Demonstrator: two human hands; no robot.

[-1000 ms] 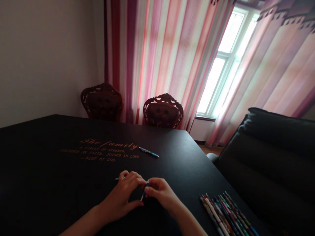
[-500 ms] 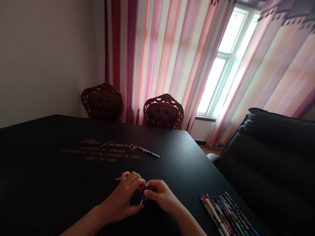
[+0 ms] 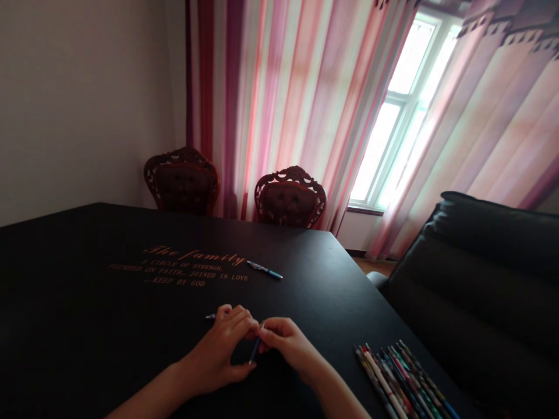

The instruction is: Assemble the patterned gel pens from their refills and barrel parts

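Note:
Near the front of the black table (image 3: 314,297), a dark blue pen (image 3: 255,349) stands tilted between my hands. My right hand (image 3: 286,343) pinches its upper part between thumb and fingers. The thumb of my left hand (image 3: 222,349) touches the pen's lower end, and its fingers curl near the top. Another pen (image 3: 210,317) pokes out to the left from behind the left fingers; most of it is hidden. Beyond both hands a teal pen (image 3: 265,270) lies by the gold lettering.
Several pens and pencils (image 3: 404,381) lie side by side at the table's right edge. A black armchair (image 3: 484,291) stands to the right. Two carved chairs (image 3: 181,183) are behind the far edge, before striped curtains (image 3: 297,105).
My right thumb and fingers have shifted slightly on the pen, with the thumb higher near its top. My left hand has barely moved.

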